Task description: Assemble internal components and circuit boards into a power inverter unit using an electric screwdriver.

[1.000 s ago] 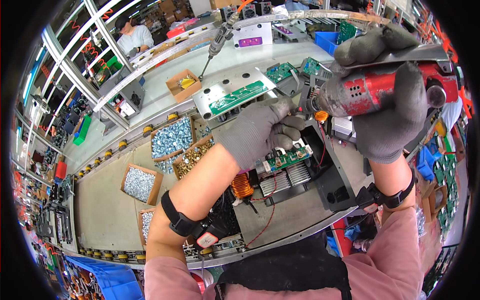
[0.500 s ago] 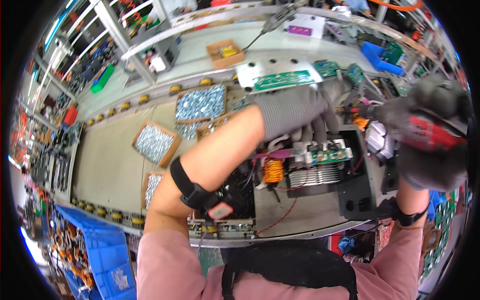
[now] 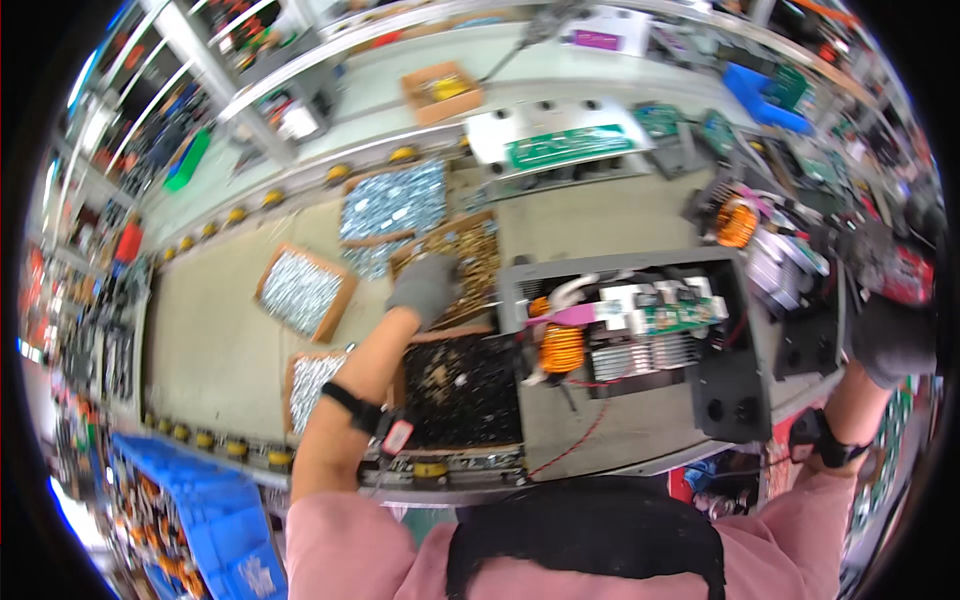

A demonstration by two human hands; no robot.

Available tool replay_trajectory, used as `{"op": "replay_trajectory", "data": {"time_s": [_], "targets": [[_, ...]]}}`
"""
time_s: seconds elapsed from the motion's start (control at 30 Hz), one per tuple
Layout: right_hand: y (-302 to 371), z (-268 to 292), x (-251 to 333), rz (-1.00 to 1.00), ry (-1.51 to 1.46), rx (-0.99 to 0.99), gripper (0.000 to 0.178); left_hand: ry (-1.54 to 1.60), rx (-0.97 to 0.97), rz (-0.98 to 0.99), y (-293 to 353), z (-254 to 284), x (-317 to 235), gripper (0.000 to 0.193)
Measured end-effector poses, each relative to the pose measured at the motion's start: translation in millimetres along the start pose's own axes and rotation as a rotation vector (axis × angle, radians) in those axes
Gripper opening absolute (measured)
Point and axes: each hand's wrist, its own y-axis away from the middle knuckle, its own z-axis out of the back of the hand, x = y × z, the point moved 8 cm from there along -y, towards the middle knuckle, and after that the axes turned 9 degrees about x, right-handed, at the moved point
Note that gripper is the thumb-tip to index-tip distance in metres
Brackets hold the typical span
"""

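My left hand (image 3: pixel 425 287), in a grey glove, reaches into a cardboard box of brass-coloured screws (image 3: pixel 468 255). Its fingertips are blurred against the screws, so what they hold is hidden. At the far right my gloved right hand (image 3: pixel 893 340) is wrapped round a red and black power screwdriver (image 3: pixel 905 272), smeared by motion. Between the hands lies an open dark metal housing (image 3: pixel 735 400). Inside it are an orange copper coil (image 3: pixel 561 350), a finned silver heatsink (image 3: pixel 645 356) and a green circuit board (image 3: pixel 680 315).
Boxes of silver screws (image 3: pixel 300 290) stand to the left, and a box of small black parts (image 3: pixel 465 400) nearer me. Beyond the housing rests a white metal plate with a green board (image 3: pixel 565 148). A second coil assembly (image 3: pixel 737 225) lies right of it. A blue crate (image 3: pixel 215 510) stands lower left.
My left hand has moved from above the housing leftward into the box of brass-coloured screws. My right hand has shifted right and slightly down with the power screwdriver.
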Motion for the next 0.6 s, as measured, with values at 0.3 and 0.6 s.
{"op": "replay_trajectory", "data": {"time_s": [0.3,0.6], "targets": [[53,125,87,-0.051,0.487,-0.512,0.05,0.416,-0.078,-0.049,-25,-33,34,0.019],[93,210,44,-0.142,0.148,-0.588,0.04,1.402,0.076,0.258,3,-35,28,0.021]]}}
